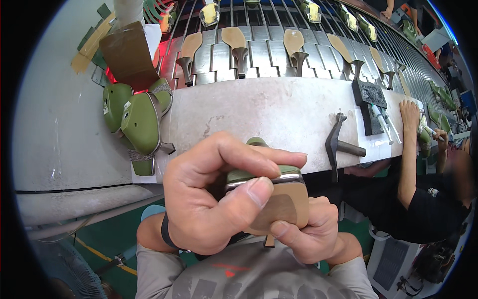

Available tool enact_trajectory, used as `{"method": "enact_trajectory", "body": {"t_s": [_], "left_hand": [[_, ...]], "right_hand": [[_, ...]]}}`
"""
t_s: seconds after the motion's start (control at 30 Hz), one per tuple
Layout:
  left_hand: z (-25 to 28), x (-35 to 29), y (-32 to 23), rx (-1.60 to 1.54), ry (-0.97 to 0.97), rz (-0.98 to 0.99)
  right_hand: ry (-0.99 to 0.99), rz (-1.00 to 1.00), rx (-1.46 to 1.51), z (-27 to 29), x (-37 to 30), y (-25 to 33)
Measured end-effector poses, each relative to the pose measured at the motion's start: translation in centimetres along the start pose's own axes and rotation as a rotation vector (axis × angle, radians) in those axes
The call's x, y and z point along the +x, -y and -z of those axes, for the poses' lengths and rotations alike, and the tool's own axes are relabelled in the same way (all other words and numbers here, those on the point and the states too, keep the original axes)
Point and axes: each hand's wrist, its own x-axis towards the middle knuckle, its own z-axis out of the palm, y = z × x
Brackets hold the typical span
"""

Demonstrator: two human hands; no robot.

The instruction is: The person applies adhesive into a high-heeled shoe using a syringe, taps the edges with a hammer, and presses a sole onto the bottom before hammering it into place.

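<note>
The left hand point(204, 199) pinches a green shoe point(290, 170) and tan sole point(294, 202); the right hand point(314, 231) grips the sole lower down. A hammer point(334, 145) lies on the worktop point(224, 107).

The tan-soled green shoe point(289, 199) is between the left hand point(194, 214) and right hand point(311, 234). From it, on the pale grey tabletop point(294, 114), green heeled shoes point(141, 122) lie at ten o'clock, a dark metal hammer point(332, 144) at two, a black rectangular block point(371, 94) between one and two. Beyond, from eleven to one, tan dark-heeled soles point(235, 37) line the slatted metal conveyor point(269, 52).
</note>
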Motion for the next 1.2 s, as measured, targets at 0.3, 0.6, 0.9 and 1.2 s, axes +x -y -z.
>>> {"method": "enact_trajectory", "body": {"t_s": [0.3, 0.6, 0.9, 1.2], "left_hand": [[0.0, 0.9, -2.0, 0.363, 0.034, -0.058], [2.5, 7.2, 2.5, -0.154, 0.23, 0.003], [2.9, 9.5, 4.3, 0.257, 0.267, -0.295], [2.5, 8.9, 4.6, 0.196, 0.308, -0.258]], "right_hand": [[0.011, 0.074, -0.041, -0.6, 0.1, 0.2], [-0.107, -0.268, 0.356, 3.3, 3.2, 1.4], [-0.143, -0.211, 0.374, 6.2, 4.8, -0.2], [-0.102, -0.127, 0.421, 6.9, 5.0, -0.5]]}}
